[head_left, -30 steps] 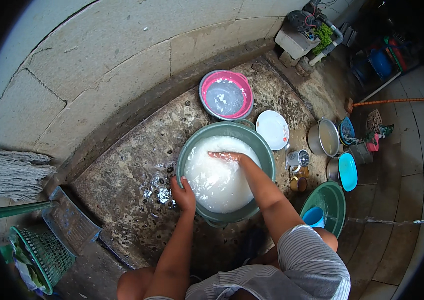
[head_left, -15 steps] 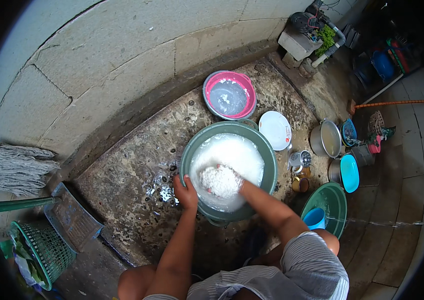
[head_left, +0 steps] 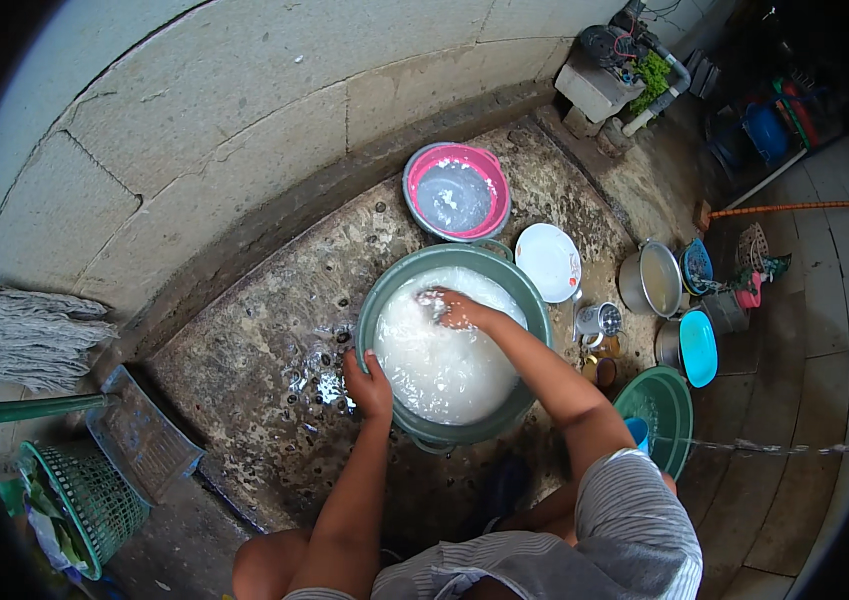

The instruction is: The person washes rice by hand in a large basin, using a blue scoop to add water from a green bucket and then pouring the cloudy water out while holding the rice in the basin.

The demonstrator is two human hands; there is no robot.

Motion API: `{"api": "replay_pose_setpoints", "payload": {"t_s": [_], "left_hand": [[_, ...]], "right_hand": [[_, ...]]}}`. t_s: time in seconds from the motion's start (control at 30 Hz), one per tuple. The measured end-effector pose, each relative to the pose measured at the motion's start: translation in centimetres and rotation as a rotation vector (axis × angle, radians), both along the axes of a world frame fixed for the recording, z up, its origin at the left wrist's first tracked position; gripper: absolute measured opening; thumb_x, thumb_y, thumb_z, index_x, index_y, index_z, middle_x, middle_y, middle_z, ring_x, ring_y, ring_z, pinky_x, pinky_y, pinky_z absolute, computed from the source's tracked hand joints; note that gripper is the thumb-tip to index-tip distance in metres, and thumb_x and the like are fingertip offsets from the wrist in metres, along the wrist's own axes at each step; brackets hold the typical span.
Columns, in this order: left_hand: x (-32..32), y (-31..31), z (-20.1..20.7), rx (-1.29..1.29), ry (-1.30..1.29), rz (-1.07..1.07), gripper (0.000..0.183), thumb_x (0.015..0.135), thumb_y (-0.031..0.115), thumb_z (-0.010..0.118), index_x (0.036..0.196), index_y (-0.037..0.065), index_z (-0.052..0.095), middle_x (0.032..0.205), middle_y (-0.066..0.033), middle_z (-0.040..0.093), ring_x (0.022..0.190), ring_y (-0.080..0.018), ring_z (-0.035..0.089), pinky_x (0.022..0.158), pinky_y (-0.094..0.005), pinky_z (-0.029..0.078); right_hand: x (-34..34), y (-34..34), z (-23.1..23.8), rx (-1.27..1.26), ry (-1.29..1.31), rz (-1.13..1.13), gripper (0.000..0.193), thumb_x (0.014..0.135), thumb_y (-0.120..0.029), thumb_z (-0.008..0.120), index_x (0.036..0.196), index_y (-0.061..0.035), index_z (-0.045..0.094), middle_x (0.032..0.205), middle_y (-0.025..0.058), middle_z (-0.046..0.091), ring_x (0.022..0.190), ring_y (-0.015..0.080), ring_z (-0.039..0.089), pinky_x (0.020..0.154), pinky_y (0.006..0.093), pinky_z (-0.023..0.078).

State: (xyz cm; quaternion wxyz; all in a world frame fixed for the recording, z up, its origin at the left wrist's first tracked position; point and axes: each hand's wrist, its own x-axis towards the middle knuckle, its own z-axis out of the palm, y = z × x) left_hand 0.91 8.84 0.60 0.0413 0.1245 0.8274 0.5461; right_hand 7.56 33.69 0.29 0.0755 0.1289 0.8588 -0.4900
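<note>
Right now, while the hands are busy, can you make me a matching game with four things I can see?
1. left hand
2. right hand
3. pink bowl
4. mop

A. sits inside a grey basin
B. is at the rim of the big green basin, on its left side
C. has stringy grey strands and a blue part
D. is inside the big green basin, with cloudy white water around its fingertips

Right pairs: 1-B, 2-D, 3-A, 4-C.
</note>
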Motion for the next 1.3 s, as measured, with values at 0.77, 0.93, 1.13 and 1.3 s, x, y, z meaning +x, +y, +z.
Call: {"api": "replay_pose_setpoints", "payload": {"t_s": [0.77, 0.93, 1.13, 1.3], "left_hand": [[0.3, 0.0, 0.2, -0.011, -0.021, -0.009, 0.021, 0.091, 0.018, 0.052, 0.098, -0.002, 0.052, 0.088, -0.0207, 0.06, 0.079, -0.0346, 0.058, 0.074, -0.0402, 0.044], [-0.2, -0.4, 0.4, 0.033, -0.028, -0.005, 0.022, 0.09, 0.019, 0.052, 0.098, -0.002, 0.052, 0.088, -0.0216, 0.058, 0.08, -0.0386, 0.055, 0.073, -0.0423, 0.043], [-0.8, -1.5, -0.1, 0.007, -0.056, 0.01, 0.023, 0.09, 0.02, 0.051, 0.097, -0.002, 0.051, 0.089, -0.0217, 0.055, 0.081, -0.0403, 0.054, 0.072, -0.0438, 0.043], [0.7, 0.6, 0.8, 0.052, -0.089, -0.025, 0.023, 0.091, 0.021, 0.051, 0.096, -0.002, 0.051, 0.088, -0.0216, 0.056, 0.082, -0.0402, 0.054, 0.073, -0.044, 0.042]], "right_hand": [[5.2, -6.6, 0.4, -0.998, -0.67, -0.27, 0.063, 0.084, -0.036, 0.066, 0.136, -0.0094, 0.042, 0.125, 0.009, 0.055, 0.11, 0.0219, 0.054, 0.087, 0.0349, 0.047], [3.5, -7.1, 8.2, -0.463, -0.268, -0.597, 0.07, 0.072, -0.051, 0.073, 0.111, 0.0052, 0.056, 0.097, 0.012, 0.063, 0.082, 0.0146, 0.06, 0.065, 0.032, 0.049], [6.2, -2.9, 7.6, -0.515, -0.463, -0.807, 0.084, 0.076, -0.07, 0.054, 0.109, 0.0071, 0.058, 0.097, 0.0182, 0.063, 0.086, 0.0262, 0.062, 0.079, 0.0353, 0.049], [14.6, 1.8, -2.2, 0.004, -0.546, -0.192, 0.081, 0.077, -0.069, 0.054, 0.118, -0.0004, 0.057, 0.126, 0.0218, 0.051, 0.116, 0.0314, 0.049, 0.099, 0.0375, 0.037]]}}
